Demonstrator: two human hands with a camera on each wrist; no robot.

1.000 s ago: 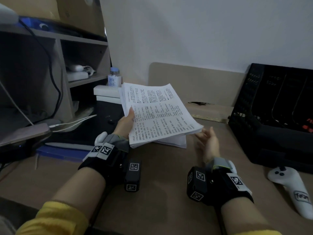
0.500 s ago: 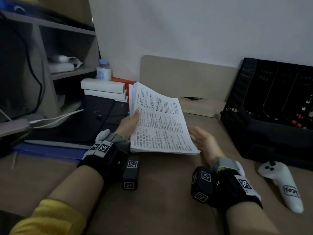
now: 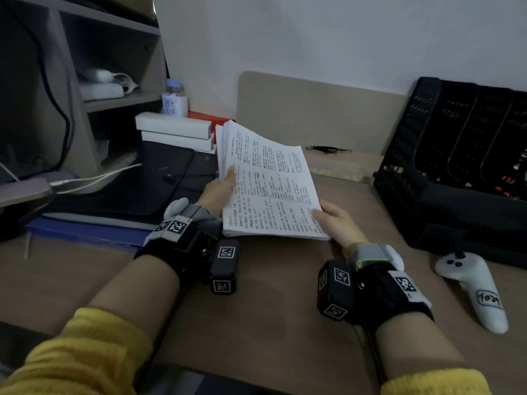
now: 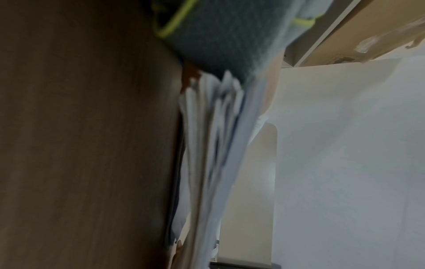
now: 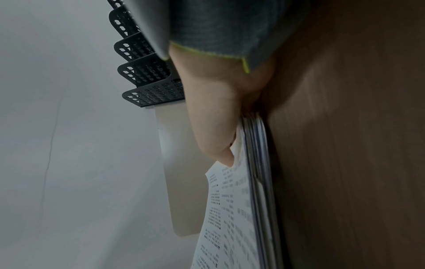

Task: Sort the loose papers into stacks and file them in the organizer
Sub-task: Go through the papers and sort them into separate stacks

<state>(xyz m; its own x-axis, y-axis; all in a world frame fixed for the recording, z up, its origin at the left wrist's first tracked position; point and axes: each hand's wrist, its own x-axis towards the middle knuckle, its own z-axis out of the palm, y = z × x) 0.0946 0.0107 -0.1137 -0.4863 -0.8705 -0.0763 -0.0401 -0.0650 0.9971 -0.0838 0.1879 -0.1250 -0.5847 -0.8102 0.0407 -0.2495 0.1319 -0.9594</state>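
A thick stack of printed white papers is held tilted above the brown desk, near edge low. My left hand grips its left edge, thumb on top. My right hand holds the near right corner, thumb on the top sheet. The left wrist view shows the fanned sheet edges side-on. The black mesh organizer with several upright slots stands at the right, its dividers behind my right hand.
A white controller lies on the desk right of my right wrist. White boxes, a small bottle and a black case sit at the left by a shelf unit. A beige panel leans on the wall.
My right hand has moved in from beside the stack and taken hold of its near right corner. The stack has tilted and squared up; the view has shifted right.
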